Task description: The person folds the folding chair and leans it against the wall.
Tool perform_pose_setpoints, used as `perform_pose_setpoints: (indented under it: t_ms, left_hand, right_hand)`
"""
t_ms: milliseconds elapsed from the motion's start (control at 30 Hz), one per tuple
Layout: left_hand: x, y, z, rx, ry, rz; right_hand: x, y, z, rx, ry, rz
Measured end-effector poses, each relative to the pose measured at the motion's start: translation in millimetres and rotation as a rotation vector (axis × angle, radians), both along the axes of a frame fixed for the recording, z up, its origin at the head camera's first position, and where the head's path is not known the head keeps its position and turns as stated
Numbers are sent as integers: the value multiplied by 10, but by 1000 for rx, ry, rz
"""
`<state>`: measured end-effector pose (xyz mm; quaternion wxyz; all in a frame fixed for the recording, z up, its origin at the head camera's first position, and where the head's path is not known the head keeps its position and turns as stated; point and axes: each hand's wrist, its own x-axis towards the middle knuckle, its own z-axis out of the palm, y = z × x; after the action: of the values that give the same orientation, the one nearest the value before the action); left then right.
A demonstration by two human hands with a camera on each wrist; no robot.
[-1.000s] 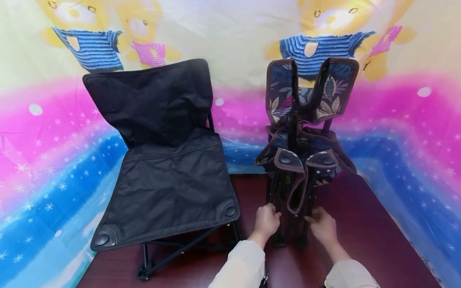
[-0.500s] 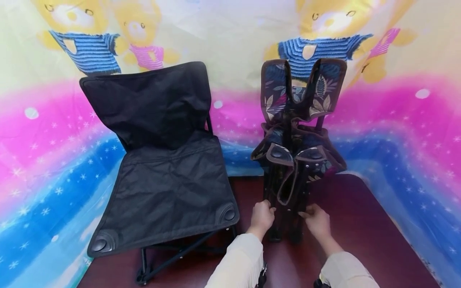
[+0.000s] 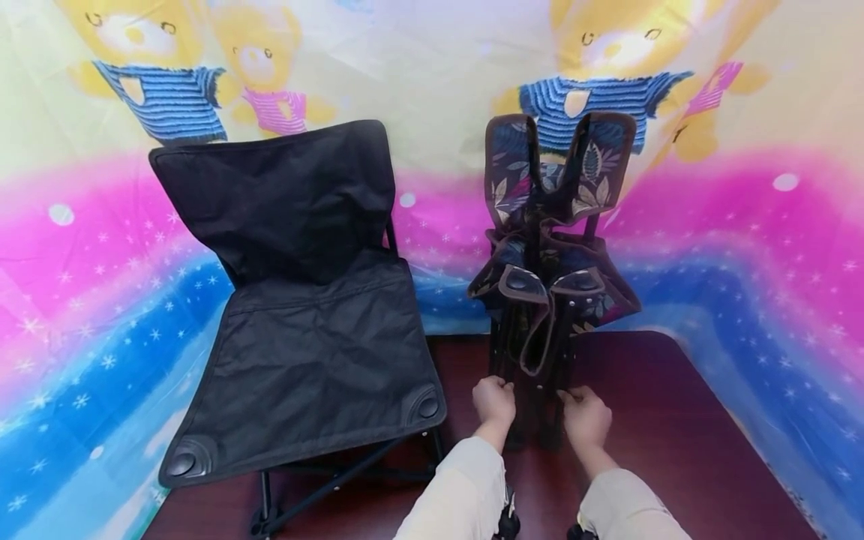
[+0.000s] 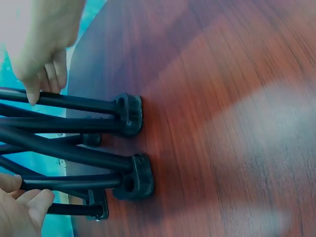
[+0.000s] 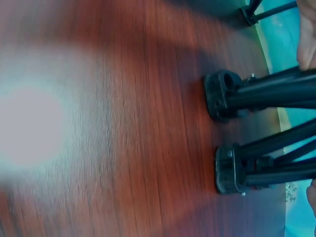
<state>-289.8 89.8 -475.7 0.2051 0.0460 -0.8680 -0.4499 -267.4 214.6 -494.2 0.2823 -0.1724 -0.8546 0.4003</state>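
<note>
A half-folded camping chair in dark leaf-print fabric with brown edging stands upright on the right of the head view, its seat cloth bunched. My left hand pinches one of its front black tubes low down, and my right hand holds the tube opposite between thumb and fingers. In the left wrist view the tubes lie close together, their black plastic feet on the wooden surface. Much of both hands falls outside the right wrist view.
An unfolded black camping chair stands on the left, close beside the patterned one. Both are on a reddish-brown wooden tabletop. A printed cloth with bears hangs behind and around the sides.
The patterned chair's two sides have drawn slightly closer together, and its back has narrowed. Both hands have kept their hold on the tubes, and the right hand has shifted inward.
</note>
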Motion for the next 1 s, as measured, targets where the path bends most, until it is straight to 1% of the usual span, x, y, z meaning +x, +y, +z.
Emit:
perform_pose_setpoints:
  t_ms: [100, 167, 233, 267, 333, 400, 467, 500, 567, 667, 800, 867, 933, 967, 1000]
  left_hand:
    - [-3, 15, 21, 37, -25, 1]
    - [-15, 4, 12, 67, -43, -27]
    - [-31, -12, -9, 120, -65, -71]
    - [-137, -12, -208, 155, -24, -105]
    - [-152, -29, -238, 197, -57, -154]
    - [-169, -41, -265, 207, -88, -200]
    - [-179, -46, -275, 214, -137, -249]
    - [-89, -56, -88, 206, -215, -261]
    - [-95, -59, -80, 206, -265, -307]
    - [-94, -68, -28, 227, -342, -359]
    - [-82, -109, 49, 214, -397, -393]
    - [-84, -124, 60, 192, -416, -399]
    - [-126, -124, 9, 156, -426, -408]
    - [-173, -119, -52, 134, -424, -414]
    - [-256, -110, -194, 98, -384, -424]
  right_hand:
    - [-32, -27, 12, -17, 0, -6]
    - [-62, -35, 25, -19, -9, 6]
    - [-94, -32, 38, -22, -29, 22]
    - [-104, -28, 47, -28, -44, 36]
    - [-115, -16, 64, -37, -85, 69]
    - [-121, -4, 77, -49, -121, 101]
    - [-119, 7, 84, -59, -154, 128]
    - [-120, 12, 84, -62, -164, 134]
    - [-110, 6, 83, -73, -179, 136]
    - [-102, -4, 76, -76, -200, 129]
    - [-116, -17, 82, -64, -214, 132]
    - [-123, -20, 93, -56, -220, 140]
    - [-126, -18, 107, -47, -228, 154]
    - [-124, -15, 114, -40, -233, 163]
    - [-119, -15, 124, -36, -236, 173]
